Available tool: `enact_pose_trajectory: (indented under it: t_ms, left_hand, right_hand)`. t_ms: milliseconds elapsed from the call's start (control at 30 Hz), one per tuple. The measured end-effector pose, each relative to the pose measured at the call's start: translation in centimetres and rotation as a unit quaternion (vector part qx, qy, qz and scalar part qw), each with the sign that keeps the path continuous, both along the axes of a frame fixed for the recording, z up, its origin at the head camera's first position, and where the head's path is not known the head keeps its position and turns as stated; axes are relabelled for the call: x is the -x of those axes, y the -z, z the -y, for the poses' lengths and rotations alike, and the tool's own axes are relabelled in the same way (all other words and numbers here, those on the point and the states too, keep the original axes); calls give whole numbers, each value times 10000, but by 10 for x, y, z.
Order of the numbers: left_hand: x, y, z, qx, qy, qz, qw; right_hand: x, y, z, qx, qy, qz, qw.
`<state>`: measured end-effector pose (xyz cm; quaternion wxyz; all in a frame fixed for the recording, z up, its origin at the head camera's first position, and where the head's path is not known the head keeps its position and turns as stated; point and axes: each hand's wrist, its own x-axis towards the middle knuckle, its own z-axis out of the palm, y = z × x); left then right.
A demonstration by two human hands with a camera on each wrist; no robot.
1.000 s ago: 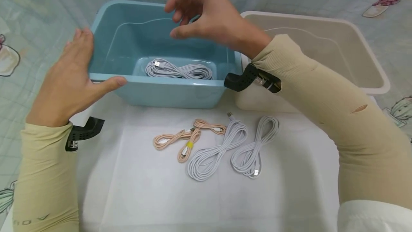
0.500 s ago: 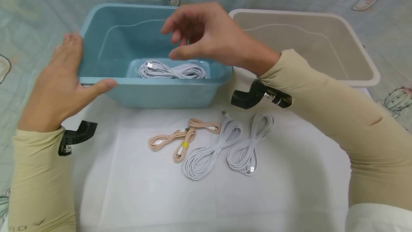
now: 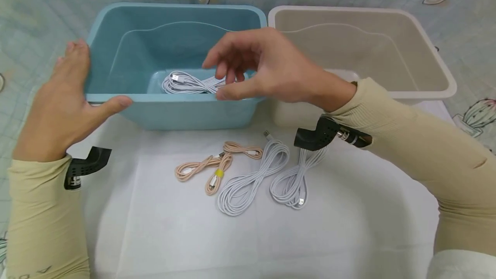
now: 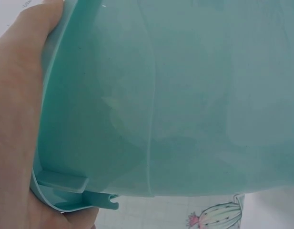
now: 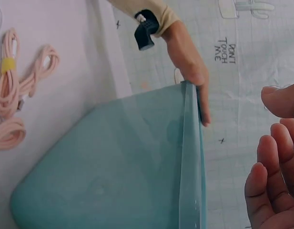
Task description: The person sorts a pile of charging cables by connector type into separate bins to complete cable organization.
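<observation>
In the head view my left hand (image 3: 58,102) rests against the left end of the blue bin (image 3: 186,113), fingers straight along its side and thumb across the front rim. The left wrist view shows the bin's outer wall (image 4: 194,95) from close by. A coiled white USB cable (image 3: 176,85) lies on the bin's floor, partly hidden behind my right hand (image 3: 267,66). That hand is held over the bin's front right part, fingers loosely bent and apart from the thumb, with nothing between them.
Three peach cable bundles (image 3: 197,167), one with a yellow tie, lie on the white cloth (image 3: 186,236). Two coiled white cables (image 3: 242,193) lie to their right, one partly behind the right wrist mount (image 3: 315,139). A beige bin (image 3: 360,51) stands right of the blue one.
My right hand has come down and toward me, from above the blue bin to its front right rim. The left hand stays on the bin; the view has shifted slightly.
</observation>
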<state>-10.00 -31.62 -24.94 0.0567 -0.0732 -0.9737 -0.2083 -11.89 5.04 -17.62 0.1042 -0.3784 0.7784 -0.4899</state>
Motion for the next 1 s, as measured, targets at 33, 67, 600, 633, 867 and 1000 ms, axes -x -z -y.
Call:
enact_pose_trajectory:
  t_ms: [33,67,600,633,867,1000]
  left_hand:
    - [0,0,1,-5,-2,-5,10000]
    - [-1,-1,2,-15,-19,-14,10000]
    - [-1,-2,12,193,-257,125,9994]
    - [-1,-2,12,202,-264,136,9994]
    - [-2,-5,8,199,-321,230,9990]
    - [-3,-6,6,194,-311,234,9991]
  right_hand:
    - [-3,0,0,25,-38,11,10000]
    - [-6,-1,0,41,-69,32,10000]
    - [-33,20,-5,66,-640,322,9974]
    - [-33,23,-7,49,-668,299,9973]
    - [-38,36,-14,-260,-813,278,9960]
    - [-41,41,-16,-403,-889,364,9946]
